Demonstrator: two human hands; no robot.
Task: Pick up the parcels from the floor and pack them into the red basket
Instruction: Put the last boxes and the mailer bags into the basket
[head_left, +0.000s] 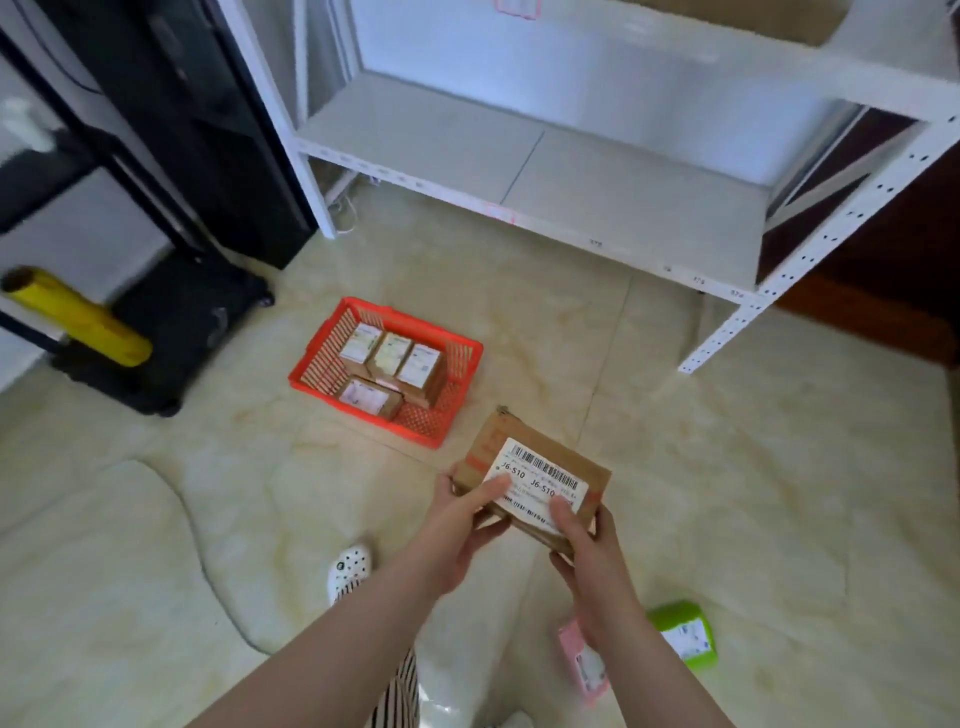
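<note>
Glossy cream floor tiles (701, 467) with faint yellowish veining fill the room, catching soft reflections. At the back stands a white metal shelving unit (545, 171) with perforated uprights, its lowest shelf bare. To the left is a tall black cabinet (171, 119), with a black case (171, 332) at its foot and a yellow roll (78, 317) leaning across it.

On the floor in front of the shelving sits the red basket (457, 384), its slatted walls holding four small brown parcels (389, 364) with white labels: three in a row and one in front of them.

Nearer the camera, a brown cardboard parcel (535, 457) with red tape and a white barcode label is held above the floor, just short of the basket's near corner. The left hand (462, 525) grips its left end, thumb lying on the label; the right hand (587, 551) grips its near edge, thumb pressed on the label's lower corner.

Behind the right forearm, a pink parcel (582, 660) and a green parcel (685, 634) lie on the tiles, both blurred, each seemingly labelled. A white perforated shoe (350, 566) shows beside the left forearm.
</note>
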